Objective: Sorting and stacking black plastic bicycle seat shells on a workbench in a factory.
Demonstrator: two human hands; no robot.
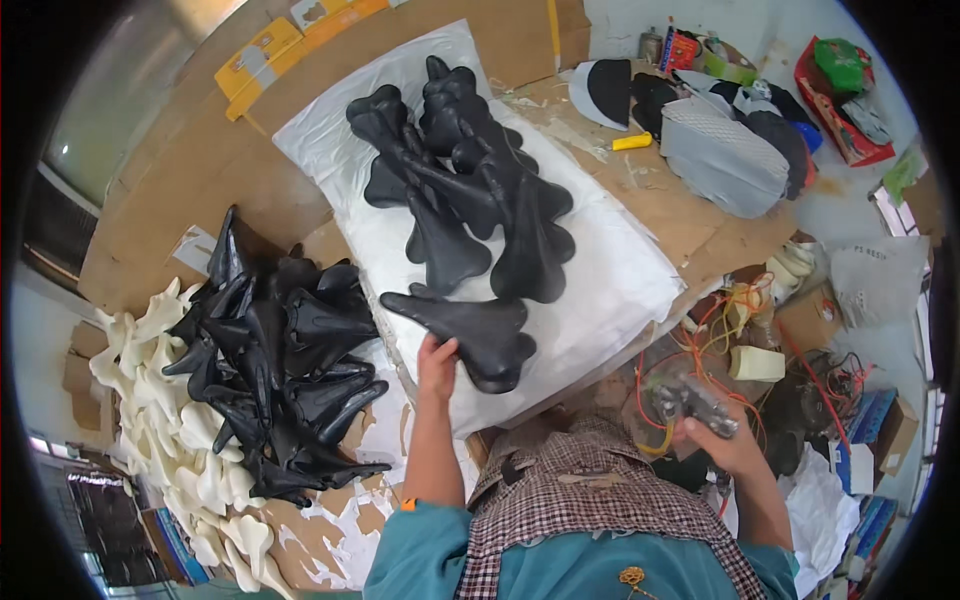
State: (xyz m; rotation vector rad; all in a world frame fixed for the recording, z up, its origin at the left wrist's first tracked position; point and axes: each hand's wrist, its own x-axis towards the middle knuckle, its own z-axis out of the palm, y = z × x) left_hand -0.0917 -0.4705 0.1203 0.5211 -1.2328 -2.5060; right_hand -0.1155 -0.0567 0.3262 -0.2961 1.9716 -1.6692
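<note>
Left hand (pixel 437 365) grips black saddle (pixel 470 335) on white sheet (pixel 610 290) over desk (pixel 690 215); right hand (pixel 735 445) holds metal tool (pixel 692 402); black saddle heap (pixel 275 370) at left.

yellow flat cartons (pixel 262 52) top left | red open box (pixel 838 110) top right | blue boxes (pixel 872 415) right edge

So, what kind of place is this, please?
Probably a small workshop that makes or upholsters bicycle saddles. The left hand holds a black saddle on a white padded bench, the right hand holds a metal tool, and a heap of saddles lies nearby.
</note>
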